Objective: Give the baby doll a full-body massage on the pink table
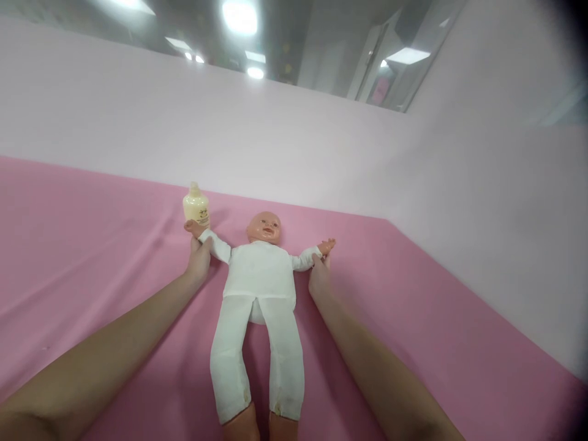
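A baby doll with a white cloth body lies on its back, its head away from me and its legs toward me. Both of its arms are stretched out sideways. My left hand is closed around the doll's forearm on the left, near the wrist. On the other side, my right hand grips the opposite forearm close to the doll's hand. Just behind the left doll hand stands a pale yellow bottle with a narrow top. The doll's feet are cut off by the bottom edge of the view.
The doll rests on a pink padded surface with some creases at the left. A white wall borders it at the back and right. Above the wall, a glass pane shows bright ceiling lights.
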Demonstrator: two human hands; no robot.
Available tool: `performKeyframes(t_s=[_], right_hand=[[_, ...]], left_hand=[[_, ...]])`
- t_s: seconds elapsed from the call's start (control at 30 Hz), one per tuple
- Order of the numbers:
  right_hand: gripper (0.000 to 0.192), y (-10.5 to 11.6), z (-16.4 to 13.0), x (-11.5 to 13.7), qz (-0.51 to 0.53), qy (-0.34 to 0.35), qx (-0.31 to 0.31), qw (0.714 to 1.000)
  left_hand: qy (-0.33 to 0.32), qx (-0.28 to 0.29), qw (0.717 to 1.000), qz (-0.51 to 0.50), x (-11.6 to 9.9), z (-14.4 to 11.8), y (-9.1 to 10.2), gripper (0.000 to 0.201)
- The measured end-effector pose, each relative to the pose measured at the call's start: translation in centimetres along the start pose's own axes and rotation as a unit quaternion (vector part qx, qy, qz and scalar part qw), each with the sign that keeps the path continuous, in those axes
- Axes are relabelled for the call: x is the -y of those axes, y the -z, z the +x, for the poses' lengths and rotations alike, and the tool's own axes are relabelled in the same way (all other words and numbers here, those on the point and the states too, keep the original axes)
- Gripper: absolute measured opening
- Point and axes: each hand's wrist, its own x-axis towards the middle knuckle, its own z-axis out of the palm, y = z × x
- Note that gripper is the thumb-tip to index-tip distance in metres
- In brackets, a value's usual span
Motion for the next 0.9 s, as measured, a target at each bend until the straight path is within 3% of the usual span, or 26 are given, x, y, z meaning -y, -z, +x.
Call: performKeyframes(t_s=[0.1,0.27,0.4,0.47,0.53,0.6,0.7,0.9], right_hand=[[0.07,-0.6,-0.9,1.8,-0.002,0.007,0.039,0.999],[0.061,-1.3,-2.4,4.6,-0.079,0.069,0.188,0.977],[0.054,-1.2,-2.7,4.5,-0.174,0.085,0.282,0.94],[0.054,-1.2,-2.6,4.2,-0.197,0.102,0.298,0.928],[0.055,-1.1,-2.5,4.0,-0.2,0.105,0.299,0.927],[0.056,-1.2,-2.6,4.2,-0.196,0.087,0.291,0.932],[0.058,-1.3,-2.7,4.6,-0.162,0.052,0.258,0.951],[0.056,-1.4,-2.3,4.3,-0.049,0.042,0.152,0.986]], left_hand=[[-0.05,0.033,0.997,0.052,-1.0,-0.8,-0.3,0.044],[-0.145,0.124,0.969,0.158,-2.9,-2.4,-1.0,0.052],[-0.196,0.272,0.904,0.265,-2.9,-3.0,-1.6,0.05],[-0.228,0.301,0.87,0.317,-2.6,-3.1,-1.8,0.046],[-0.245,0.292,0.859,0.343,-2.3,-3.1,-1.8,0.045],[-0.239,0.277,0.867,0.338,-2.3,-3.2,-1.8,0.046],[-0.209,0.241,0.903,0.289,-2.6,-3.1,-1.5,0.051],[-0.108,0.103,0.976,0.158,-2.1,-1.9,-0.7,0.05]])
